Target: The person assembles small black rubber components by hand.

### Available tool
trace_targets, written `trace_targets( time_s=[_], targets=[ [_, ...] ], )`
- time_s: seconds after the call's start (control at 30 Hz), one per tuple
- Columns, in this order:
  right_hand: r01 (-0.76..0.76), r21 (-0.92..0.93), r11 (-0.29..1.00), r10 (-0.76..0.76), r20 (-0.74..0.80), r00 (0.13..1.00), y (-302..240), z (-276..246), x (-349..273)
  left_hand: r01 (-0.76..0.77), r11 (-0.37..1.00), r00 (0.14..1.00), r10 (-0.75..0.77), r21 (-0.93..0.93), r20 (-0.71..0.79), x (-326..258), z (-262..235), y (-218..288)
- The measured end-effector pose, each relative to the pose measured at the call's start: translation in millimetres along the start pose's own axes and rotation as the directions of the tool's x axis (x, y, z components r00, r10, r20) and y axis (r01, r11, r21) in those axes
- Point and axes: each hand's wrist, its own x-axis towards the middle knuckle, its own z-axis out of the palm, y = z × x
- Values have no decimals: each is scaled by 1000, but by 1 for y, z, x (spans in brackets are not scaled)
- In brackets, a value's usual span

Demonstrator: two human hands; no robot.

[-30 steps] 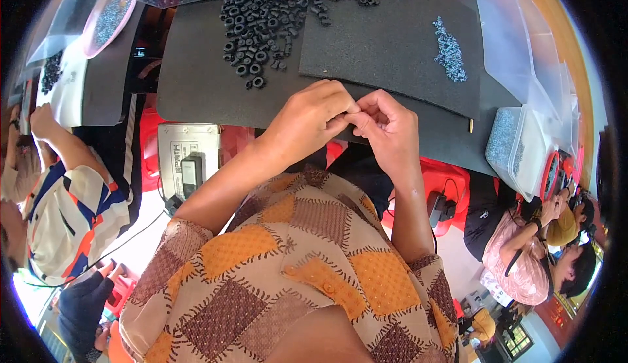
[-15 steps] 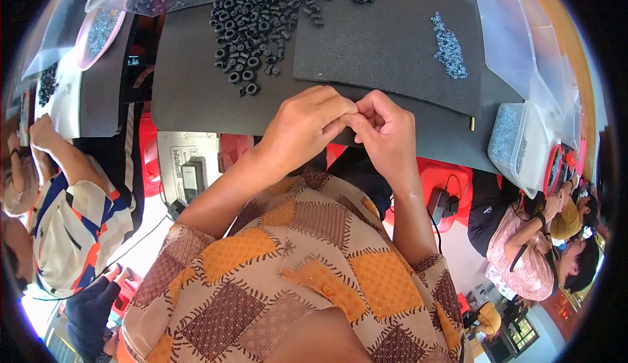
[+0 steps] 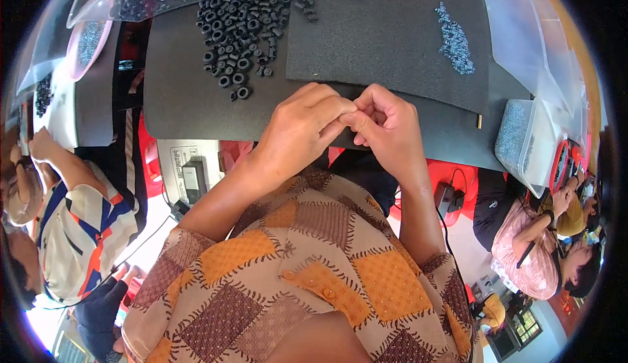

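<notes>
Many round black rings (image 3: 243,36) left of rough mat (image 3: 366,42). I see left hand (image 3: 302,119), right hand (image 3: 391,126) below mat, pinching; can't tell what.

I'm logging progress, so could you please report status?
Left hand, right hand meeting; any held piece hidden. Black pieces heaped ahead-left. No obstruction visible.

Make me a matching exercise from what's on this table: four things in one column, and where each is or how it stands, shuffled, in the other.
1. Black ring-shaped parts
2. Small light-blue pile
3. Left hand and right hand
4. Pink-rimmed bowl

A. Fingertips together
B. At the far left
C. Heaped left of centre
D. On the dark mat, toward its right side

Pairs: 1-C, 2-D, 3-A, 4-B
</notes>
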Motion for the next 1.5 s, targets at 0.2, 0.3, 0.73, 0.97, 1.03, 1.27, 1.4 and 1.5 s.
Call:
trace_targets(
  time_s=[0.2, 0.3, 0.73, 0.97, 1.03, 1.27, 1.4, 1.5],
  targets=[
    [12, -18, 1000, -13, -5, 1000, -3, 4, 2, 34, 999, 999, -33, -16, 33, 0, -4, -1],
    [-1, -34, 999, 1, 20, 1000, -4, 3, 5, 43, 999, 999, -42, -30, 24, 1, -3, -2],
    [-15, 37, 999, 14, 31, 999, 11, 3, 5, 248, 949, 969, -240, -197, 66, 3, -17, -5],
    [513, -273, 814, -543, -43, 838, 16, 6, -8, 474, 686, 880, -371, -552, 295, -2, -21, 2],
    [555, -397, 731, -627, -69, 776, 9, 1, -7, 434, 700, 901, -343, -567, 266, 3, -22, 5],
    [449, -325, 832, -553, -541, 633, -57, -114, 30, 274, 908, 961, -273, -317, 49, 20, -44, 4],
    [335, -488, 806, -591, -694, 411, -93, -247, 52, 166, 985, 986, -167, -57, -14, 35, -53, -14],
    [-140, -894, 425, -837, -447, 316, -82, -270, 63, 63, 989, 994, -51, 131, -94, 47, -55, -29]
  ],
)
